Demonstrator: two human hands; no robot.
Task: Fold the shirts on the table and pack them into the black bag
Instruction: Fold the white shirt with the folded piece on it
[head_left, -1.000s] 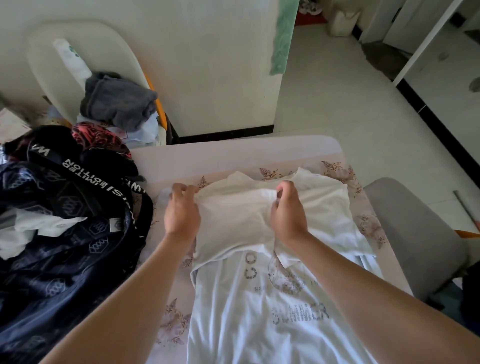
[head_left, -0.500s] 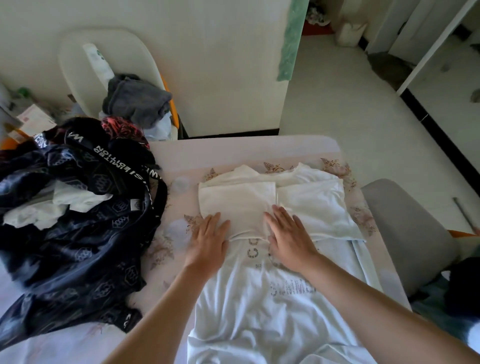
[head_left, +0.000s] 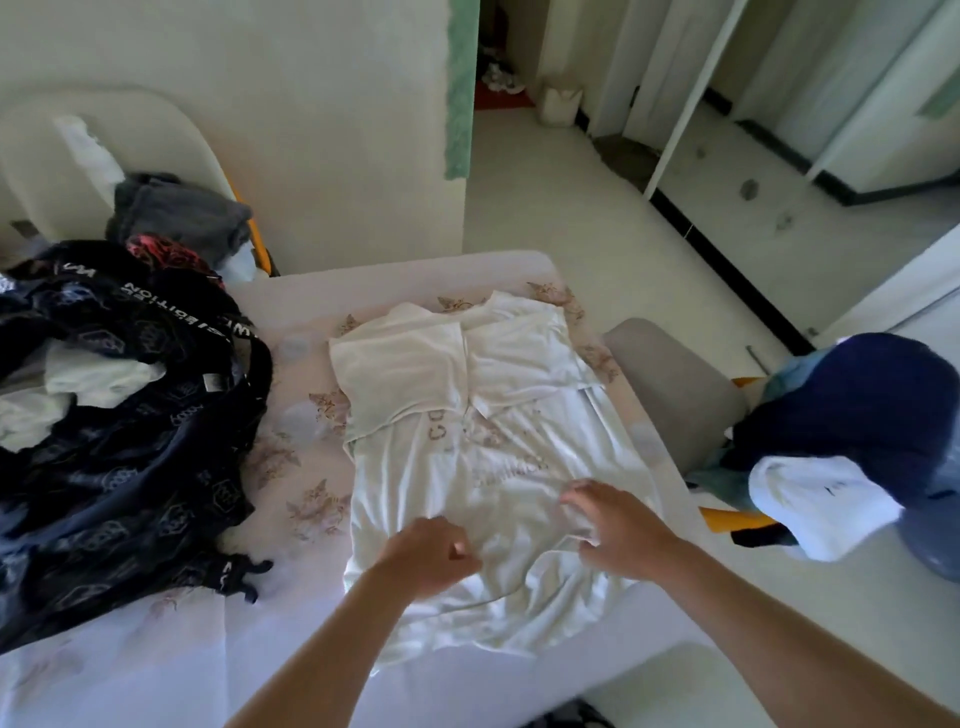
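A white shirt with faded print lies flat on the table, both sleeves folded inward across its upper part. My left hand sits on the shirt's lower left, fingers curled into the wrinkled fabric. Over the lower right, my right hand has bent fingers and thumb pinching a bunch of cloth. The black bag with patterned print lies open at the left of the table, white clothing showing inside it.
A grey padded chair stands against the table's right edge. Navy and white clothes are piled at the right. Behind the bag, a white chair holds a grey garment. Open tiled floor lies beyond.
Both hands left the folded sleeves, pressed flat on the chest, then slid toward me to the shirt's lower part, where their fingers now curl into the fabric.
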